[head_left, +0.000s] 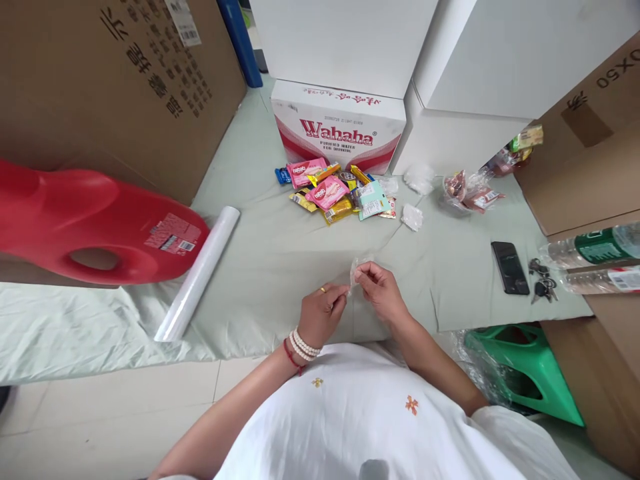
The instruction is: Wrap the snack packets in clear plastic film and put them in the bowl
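Observation:
My left hand (pixel 324 312) and my right hand (pixel 380 288) meet over the pale green sheet (pixel 280 253), both pinching a small clear plastic bag (pixel 357 269) between their fingertips. The left wrist wears bead bracelets and a red cord, and a ring shows on one finger. A pile of small snack packets (pixel 334 188), pink, yellow and blue, lies further out on the sheet. Two crumpled clear bags (pixel 413 216) lie to its right.
A roll of clear film (pixel 199 272) and a big red jug (pixel 95 227) lie left. A Wahaha carton (pixel 339 125) stands behind the snacks. Right: filled snack bags (pixel 470 190), a black phone (pixel 509 267), keys (pixel 543 280), bottles (pixel 595 257), cardboard boxes, a green stool (pixel 525 367).

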{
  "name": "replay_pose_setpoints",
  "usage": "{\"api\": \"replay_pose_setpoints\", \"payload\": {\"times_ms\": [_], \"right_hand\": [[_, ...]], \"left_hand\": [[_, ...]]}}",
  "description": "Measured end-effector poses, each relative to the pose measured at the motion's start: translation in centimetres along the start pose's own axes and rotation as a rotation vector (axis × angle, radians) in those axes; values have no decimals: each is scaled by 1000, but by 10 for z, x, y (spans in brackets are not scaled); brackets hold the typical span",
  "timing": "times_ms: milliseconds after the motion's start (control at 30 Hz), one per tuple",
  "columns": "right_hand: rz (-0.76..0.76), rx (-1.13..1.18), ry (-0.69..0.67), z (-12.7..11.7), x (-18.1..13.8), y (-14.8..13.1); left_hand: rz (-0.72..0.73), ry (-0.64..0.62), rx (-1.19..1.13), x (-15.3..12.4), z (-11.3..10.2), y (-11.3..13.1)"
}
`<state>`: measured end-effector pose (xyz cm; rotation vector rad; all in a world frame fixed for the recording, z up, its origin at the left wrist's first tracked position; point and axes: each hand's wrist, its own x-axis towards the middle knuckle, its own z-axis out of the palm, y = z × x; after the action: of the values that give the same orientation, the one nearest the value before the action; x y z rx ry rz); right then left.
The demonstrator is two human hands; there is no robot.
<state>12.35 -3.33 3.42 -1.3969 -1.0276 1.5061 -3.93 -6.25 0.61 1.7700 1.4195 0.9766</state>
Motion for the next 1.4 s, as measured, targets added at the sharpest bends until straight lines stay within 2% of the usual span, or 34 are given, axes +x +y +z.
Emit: {"api": "replay_pose_setpoints", "payload": {"times_ms": [133,200,400,633,700,833,933,1067,1133,1200,1267,1400], "right_hand": [[11,-7,-19,-2,0,6],[19,-2,-27,-1,0,9],[21,-51,-4,3,5,20],[131,26,50,-2,7,29],[108,-73,70,-4,8,30],[57,-442,30,-9,12,33],[60,-688,38,-9,15,35],[-12,-1023,58,-1,16,38],[-48,-1129,67,1,15,40],[-82,-1084,46,0,15,41],[-117,-899,8,-5,13,43],[-187,-481,-44,-16,3,43]], "left_hand": [[-199,-7,-166,3,-3,-4],[-236,-21,-200,6,-3,-5],[-11,-92,17,9,8,-10],[88,-103,131,1,13,-20],[152,-94,157,0,14,-20],[236,-91,169,-4,18,-18],[132,-87,128,-8,19,-19],[-132,17,53,-8,18,-24],[-293,23,-51,-3,17,-26],[-468,-1,-211,3,18,-27],[-593,-41,-375,9,21,-25],[-692,-72,-583,19,28,-19]]}}
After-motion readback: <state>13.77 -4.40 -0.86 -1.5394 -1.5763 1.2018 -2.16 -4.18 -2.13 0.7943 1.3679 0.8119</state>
